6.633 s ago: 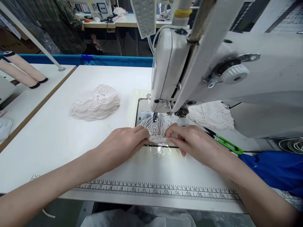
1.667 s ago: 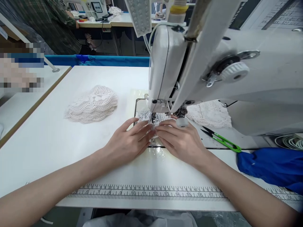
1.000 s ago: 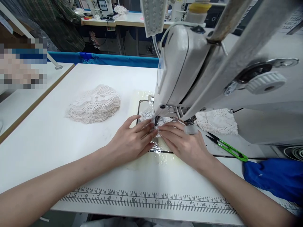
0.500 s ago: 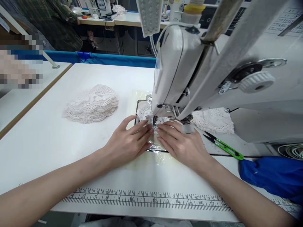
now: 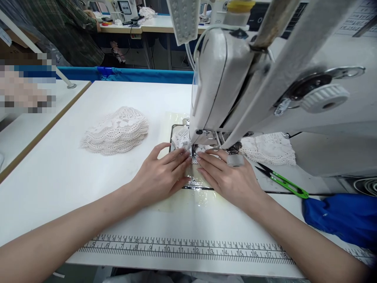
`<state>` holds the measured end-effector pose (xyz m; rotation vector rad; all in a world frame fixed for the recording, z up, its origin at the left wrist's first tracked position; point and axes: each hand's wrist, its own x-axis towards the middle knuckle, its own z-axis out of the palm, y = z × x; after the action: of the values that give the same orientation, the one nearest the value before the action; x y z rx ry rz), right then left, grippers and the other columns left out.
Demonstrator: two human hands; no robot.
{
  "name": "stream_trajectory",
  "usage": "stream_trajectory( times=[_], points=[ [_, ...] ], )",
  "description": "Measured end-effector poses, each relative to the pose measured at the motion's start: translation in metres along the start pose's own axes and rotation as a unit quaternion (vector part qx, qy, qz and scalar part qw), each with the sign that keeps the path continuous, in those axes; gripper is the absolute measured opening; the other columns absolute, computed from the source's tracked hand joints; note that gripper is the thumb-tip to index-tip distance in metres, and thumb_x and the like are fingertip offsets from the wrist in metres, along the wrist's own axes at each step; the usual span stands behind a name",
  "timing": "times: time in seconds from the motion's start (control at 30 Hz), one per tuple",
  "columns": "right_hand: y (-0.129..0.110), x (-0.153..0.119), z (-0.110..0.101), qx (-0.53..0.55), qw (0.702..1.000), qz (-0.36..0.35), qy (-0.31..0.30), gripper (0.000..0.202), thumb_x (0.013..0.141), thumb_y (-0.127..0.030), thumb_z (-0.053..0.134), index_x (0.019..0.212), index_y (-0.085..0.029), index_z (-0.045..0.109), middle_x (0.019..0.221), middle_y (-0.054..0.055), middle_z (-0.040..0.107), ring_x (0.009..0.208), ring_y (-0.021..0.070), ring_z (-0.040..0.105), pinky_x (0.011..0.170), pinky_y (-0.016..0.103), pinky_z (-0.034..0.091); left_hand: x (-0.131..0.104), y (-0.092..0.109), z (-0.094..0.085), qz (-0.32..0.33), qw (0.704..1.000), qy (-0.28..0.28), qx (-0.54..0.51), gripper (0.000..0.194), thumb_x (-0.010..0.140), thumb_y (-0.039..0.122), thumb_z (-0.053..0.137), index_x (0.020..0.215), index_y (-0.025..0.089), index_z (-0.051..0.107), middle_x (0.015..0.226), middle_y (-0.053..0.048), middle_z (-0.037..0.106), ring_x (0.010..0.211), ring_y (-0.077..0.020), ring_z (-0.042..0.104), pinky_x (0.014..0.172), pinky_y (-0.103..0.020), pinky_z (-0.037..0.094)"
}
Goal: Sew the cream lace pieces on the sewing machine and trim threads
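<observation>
A piece of white lace [image 5: 182,138] lies on the needle plate of the sewing machine [image 5: 219,74], partly hidden under the machine head and my fingers. My left hand [image 5: 163,171] rests flat, fingers stretched out, with its fingertips on the lace just left of the presser foot [image 5: 193,150]. From the right, my right hand [image 5: 228,173] lies flat too, its fingertips on the lace close to the foot. Neither hand grips anything that I can see. Whether the needle is down in the lace cannot be made out.
Stacked lace pieces [image 5: 118,131] lie on the table at left. More lace [image 5: 269,149] is right of the machine head. Green thread snips [image 5: 284,182] and a blue cloth [image 5: 338,218] lie right. A ruler strip [image 5: 188,249] runs along the front edge. Another person's sleeve [image 5: 73,15] shows behind.
The lace edge between my hands has slid slightly away from me, under the foot. Both hands keep nearly the same place and pose. The view has shifted a little.
</observation>
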<state>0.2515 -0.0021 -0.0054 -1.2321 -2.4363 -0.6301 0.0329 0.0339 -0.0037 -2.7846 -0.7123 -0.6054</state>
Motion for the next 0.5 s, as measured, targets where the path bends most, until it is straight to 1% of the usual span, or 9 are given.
stream_trajectory(
  times=[0.1, 0.2, 0.33, 0.5],
  points=[
    [0.0009, 0.0006, 0.0015, 0.009, 1.000, 0.005, -0.010, 0.025, 0.096, -0.028, 0.051, 0.105, -0.017, 0.072, 0.066, 0.003, 0.072, 0.083, 0.0200, 0.066, 0.100, 0.042, 0.040, 0.0003, -0.0012, 0.0009, 0.000, 1.000, 0.002, -0.006, 0.033, 0.096, 0.030, 0.049, 0.119, 0.011, 0.063, 0.118, -0.011, 0.068, 0.113, -0.0231, 0.062, 0.105, -0.046, 0.035],
    [0.0023, 0.0018, 0.0035, 0.014, 1.000, 0.010, -0.002, 0.025, 0.096, -0.028, 0.051, 0.105, -0.017, 0.072, 0.083, 0.004, 0.075, 0.087, 0.0199, 0.066, 0.097, 0.041, 0.042, 0.0015, -0.0020, 0.0017, -0.001, 1.000, 0.002, -0.011, 0.034, 0.096, 0.032, 0.048, 0.119, 0.011, 0.063, 0.117, -0.011, 0.068, 0.114, -0.0235, 0.062, 0.105, -0.047, 0.035],
    [0.0032, 0.0038, 0.0053, 0.003, 1.000, 0.004, 0.018, 0.022, 0.096, -0.029, 0.053, 0.105, -0.017, 0.070, 0.101, 0.003, 0.074, 0.093, 0.0194, 0.065, 0.098, 0.039, 0.041, 0.0033, -0.0028, 0.0022, -0.006, 1.000, -0.001, -0.017, 0.035, 0.096, 0.033, 0.048, 0.120, 0.012, 0.063, 0.119, -0.011, 0.068, 0.114, -0.0243, 0.062, 0.106, -0.047, 0.034],
    [0.0038, 0.0041, 0.0071, 0.002, 1.000, 0.015, 0.009, 0.022, 0.095, -0.029, 0.055, 0.108, -0.019, 0.069, 0.109, 0.001, 0.072, 0.094, 0.0202, 0.065, 0.095, 0.040, 0.042, 0.0039, -0.0045, 0.0029, -0.010, 1.000, -0.007, -0.020, 0.036, 0.096, 0.035, 0.047, 0.121, 0.013, 0.062, 0.119, -0.010, 0.067, 0.114, -0.0238, 0.061, 0.106, -0.047, 0.034]
  ],
)
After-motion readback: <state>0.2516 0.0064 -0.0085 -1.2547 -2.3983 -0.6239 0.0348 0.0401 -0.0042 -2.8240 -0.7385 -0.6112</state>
